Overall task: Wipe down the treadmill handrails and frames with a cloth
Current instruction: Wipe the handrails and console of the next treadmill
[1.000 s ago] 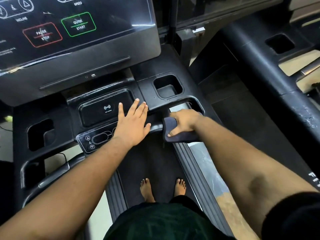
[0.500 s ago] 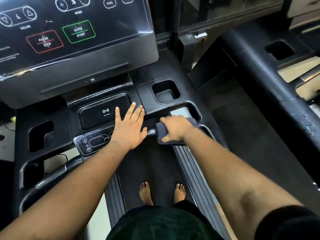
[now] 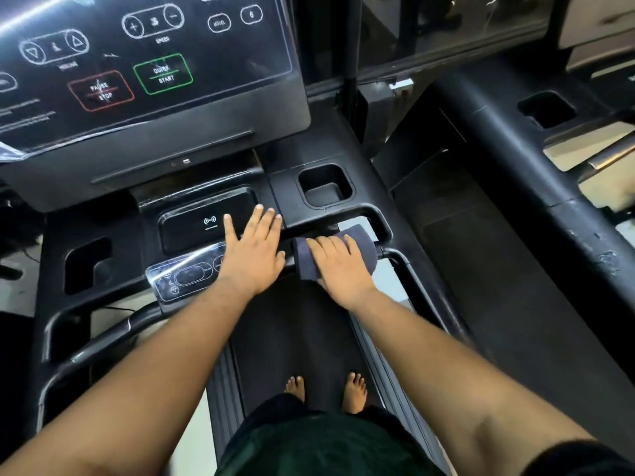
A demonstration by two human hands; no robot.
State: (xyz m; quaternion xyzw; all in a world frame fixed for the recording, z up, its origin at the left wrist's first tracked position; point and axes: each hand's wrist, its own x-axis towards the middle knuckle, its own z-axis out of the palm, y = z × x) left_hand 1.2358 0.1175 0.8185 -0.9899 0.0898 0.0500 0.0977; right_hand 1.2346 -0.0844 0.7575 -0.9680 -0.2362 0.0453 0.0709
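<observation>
A person stands barefoot on the black treadmill belt (image 3: pixel 295 338) and leans over the front. The right hand (image 3: pixel 338 266) lies on a dark blue folded cloth (image 3: pixel 360 250), fingers a little bent over it, pressing it onto the black front handrail bar (image 3: pixel 395 254). The cloth drapes over the bar, so it looks like it can rub the top and sides at once. The left hand (image 3: pixel 252 250) lies flat with its fingers straight and holds nothing. It rests on the black console ledge (image 3: pixel 192 231), just beside the cloth, likely to keep the body steady. The curved black side handrail (image 3: pixel 103 338) on the left looks like it still needs wiping.
</observation>
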